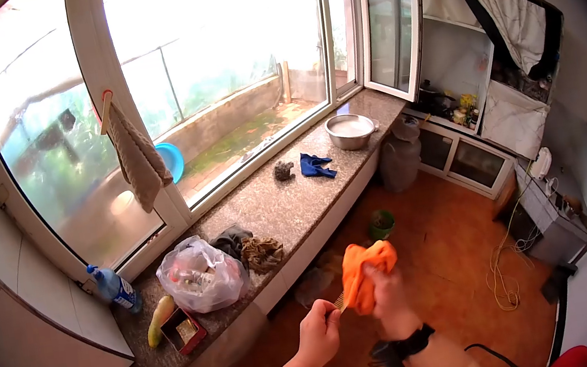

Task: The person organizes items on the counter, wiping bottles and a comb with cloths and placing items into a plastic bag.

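Note:
In front of me, my right hand (pixel 386 294) is closed around a bunched orange cloth (pixel 356 274). My left hand (pixel 319 331), fingers pinched, grips one end of a small yellowish comb-like thing (pixel 339 302). Its other end meets the orange cloth, which hides part of it. Both hands are held above the floor, off the front edge of the stone counter (pixel 298 216). A blue cloth (pixel 317 166) and a dark scouring pad (pixel 283 171) lie on that counter, beside a metal basin (pixel 351 131).
On the counter's near end are a plastic bag (pixel 201 275), brown rags (pixel 261 253), a blue-capped bottle (pixel 115 288), a pale gourd (pixel 160 321) and a small red box (pixel 183 331). A green pot (pixel 382 223) and a loose cable (pixel 499 271) lie on the floor.

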